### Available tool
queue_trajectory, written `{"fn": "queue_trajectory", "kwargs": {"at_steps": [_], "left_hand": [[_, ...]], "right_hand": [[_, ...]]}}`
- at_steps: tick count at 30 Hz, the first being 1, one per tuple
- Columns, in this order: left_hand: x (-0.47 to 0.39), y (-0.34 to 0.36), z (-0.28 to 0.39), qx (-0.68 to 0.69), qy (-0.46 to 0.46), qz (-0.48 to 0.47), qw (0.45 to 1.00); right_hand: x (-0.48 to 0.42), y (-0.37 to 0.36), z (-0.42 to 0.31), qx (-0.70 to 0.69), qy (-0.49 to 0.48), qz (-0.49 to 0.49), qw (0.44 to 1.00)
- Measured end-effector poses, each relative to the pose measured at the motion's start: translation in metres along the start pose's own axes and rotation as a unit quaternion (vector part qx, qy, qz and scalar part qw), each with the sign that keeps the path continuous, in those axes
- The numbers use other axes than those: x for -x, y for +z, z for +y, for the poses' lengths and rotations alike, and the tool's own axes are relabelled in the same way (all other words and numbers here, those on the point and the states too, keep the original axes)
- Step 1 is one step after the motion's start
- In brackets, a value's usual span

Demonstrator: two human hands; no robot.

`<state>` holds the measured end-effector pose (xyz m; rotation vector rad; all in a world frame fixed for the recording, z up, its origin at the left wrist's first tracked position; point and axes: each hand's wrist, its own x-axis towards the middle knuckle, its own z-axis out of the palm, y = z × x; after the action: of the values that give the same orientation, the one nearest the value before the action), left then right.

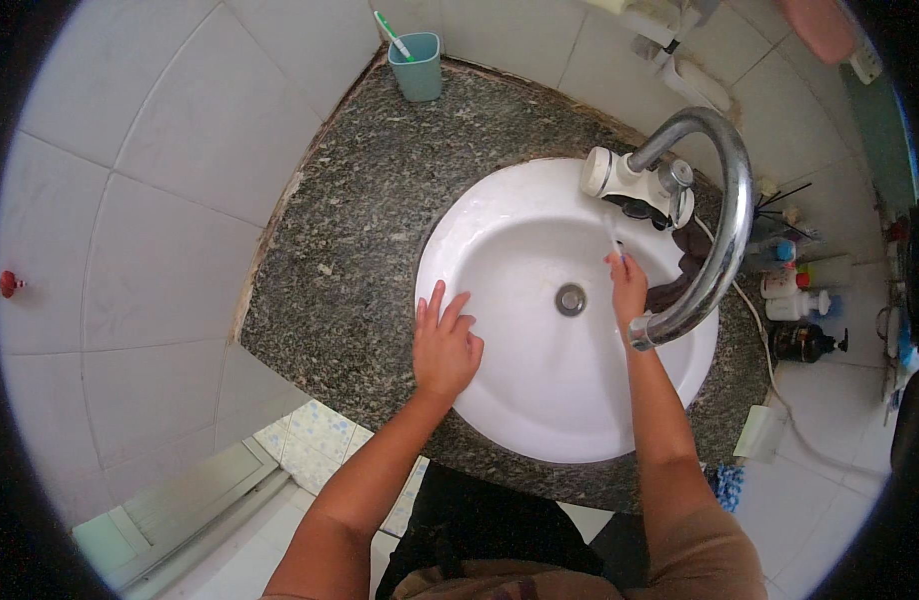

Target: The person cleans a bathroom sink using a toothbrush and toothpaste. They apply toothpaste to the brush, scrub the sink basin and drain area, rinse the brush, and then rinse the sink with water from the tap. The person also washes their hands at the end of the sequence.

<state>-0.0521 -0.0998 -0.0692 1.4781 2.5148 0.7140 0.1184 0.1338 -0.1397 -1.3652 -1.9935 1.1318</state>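
A white oval washbasin (534,409) is set into a speckled granite counter. My left hand (446,352) touches its left rim, fingers apart and holding nothing. Over the right side of the bowl, my right hand (627,289) grips a slim, pale stick (613,232) that looks like a toothbrush. Its far end points up towards the tap body and is too blurred to make out. The curved chrome spout (735,195) arches over my right forearm, its outlet beside the wrist. A metal drain (570,300) shows at the bottom of the bowl, with no water seen running.
A blue-green cup (418,75) holding a green and white toothbrush (393,36) stands in the counter's back corner. Dark cloth (673,281) lies on the basin's right rim. Several bottles (797,304) line the right side, near a white cable (759,322). Tiled walls enclose the counter.
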Motion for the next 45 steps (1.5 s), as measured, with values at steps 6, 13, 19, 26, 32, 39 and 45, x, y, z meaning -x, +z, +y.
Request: {"fn": "queue_trajectory", "kwargs": {"at_steps": [6,13,19,26,32,39,45], "left_hand": [[-0.006,0.000,0.007,0.019,0.010,-0.014,1.000],[0.000,-0.001,0.002,0.011,0.001,-0.011,1.000],[0.001,-0.002,0.002,0.009,0.013,-0.009,1.000],[-0.003,0.002,0.002,0.011,0.008,-0.011,1.000],[-0.001,0.000,-0.002,0.025,0.015,-0.018,0.999],[-0.005,0.001,0.002,0.027,0.017,-0.013,0.999],[-0.001,-0.001,-0.004,0.018,0.020,-0.011,1.000]], "right_hand": [[0.005,0.002,-0.029,0.152,-0.104,-0.062,0.981],[0.003,-0.019,-0.034,0.271,-0.093,0.027,0.958],[-0.016,-0.008,-0.054,0.264,-0.147,0.013,0.953],[-0.016,-0.033,-0.021,0.303,-0.193,0.015,0.933],[-0.023,-0.015,-0.041,0.326,-0.228,-0.045,0.916],[-0.021,0.009,-0.026,0.371,-0.246,-0.103,0.890],[-0.020,-0.006,-0.007,0.269,-0.196,0.005,0.943]]}}
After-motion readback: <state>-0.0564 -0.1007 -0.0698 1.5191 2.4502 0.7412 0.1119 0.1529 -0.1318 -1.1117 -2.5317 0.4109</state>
